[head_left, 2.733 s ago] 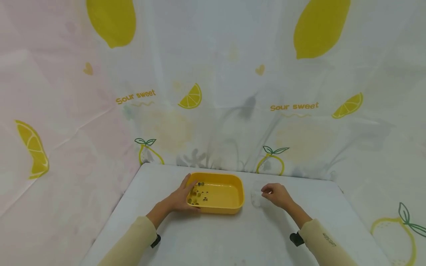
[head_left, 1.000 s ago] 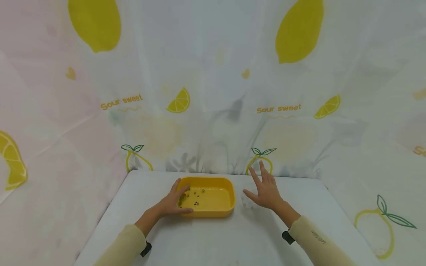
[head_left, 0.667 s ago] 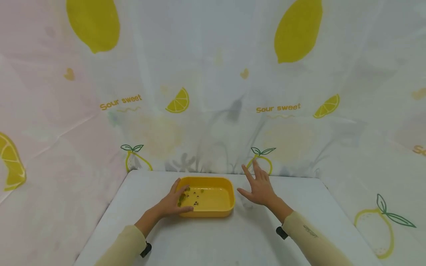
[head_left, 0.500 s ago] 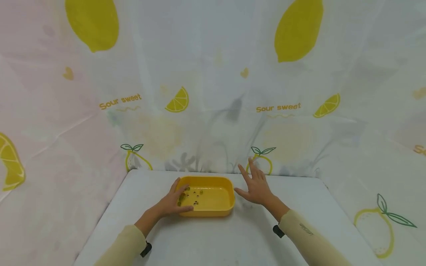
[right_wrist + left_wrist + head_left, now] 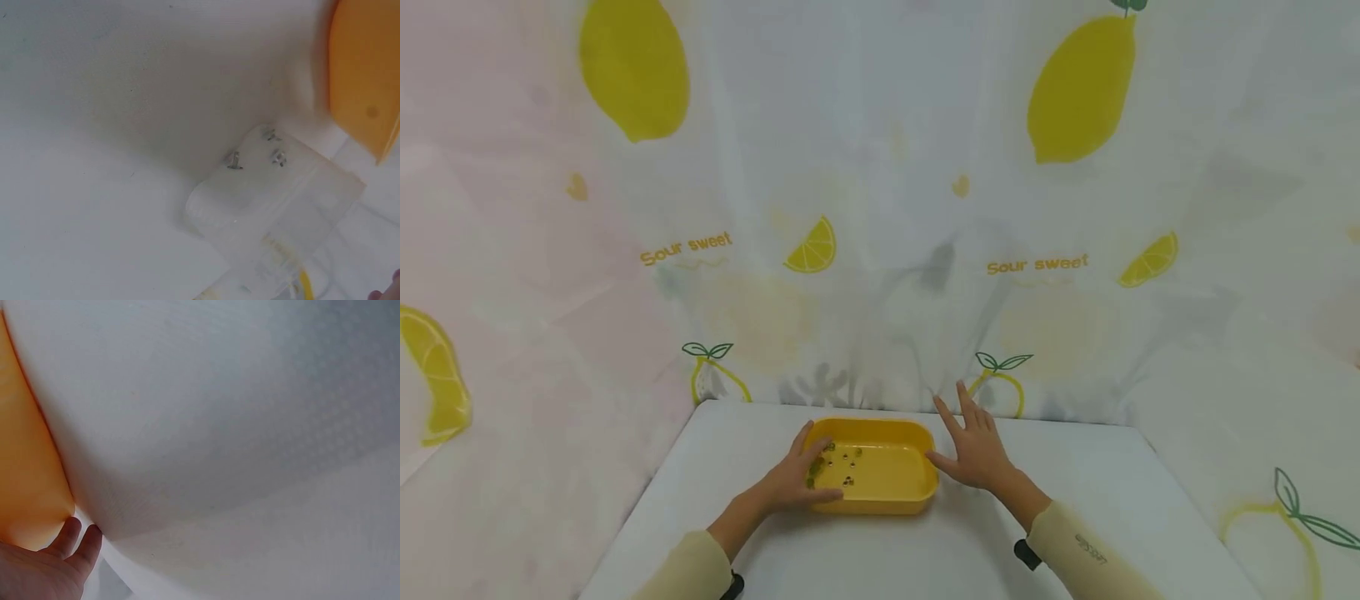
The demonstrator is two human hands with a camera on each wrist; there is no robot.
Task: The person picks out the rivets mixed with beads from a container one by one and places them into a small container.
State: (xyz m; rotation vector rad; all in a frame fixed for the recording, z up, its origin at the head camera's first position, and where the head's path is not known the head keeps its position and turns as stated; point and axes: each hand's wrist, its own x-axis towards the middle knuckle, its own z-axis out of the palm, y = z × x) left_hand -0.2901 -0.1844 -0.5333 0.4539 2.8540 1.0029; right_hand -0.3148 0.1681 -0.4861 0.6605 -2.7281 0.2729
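Note:
A yellow rectangular basin (image 5: 887, 477) stands on the white table, with several small green and silvery pieces (image 5: 848, 482) lying toward its left side. My left hand (image 5: 786, 481) holds the basin's left end, thumb along the front wall and the other fingers spread over the left rim. Two of its fingertips (image 5: 74, 526) meet the basin's corner in the left wrist view. Fingers spread wide, my right hand (image 5: 977, 450) is by the basin's right rim, its thumb close to it; contact cannot be made out. Small metallic pieces (image 5: 278, 157) show at a clear container (image 5: 262, 200).
The white table (image 5: 880, 567) ends at a lemon-printed cloth backdrop (image 5: 865, 317). In the right wrist view, the clear container stands a short way from the basin. From the head it is barely visible near my right hand.
Earlier, my right hand had its fingers pinched together over the clear container. It has since spread them and moved left to the basin. My left hand stays at the basin's left end.

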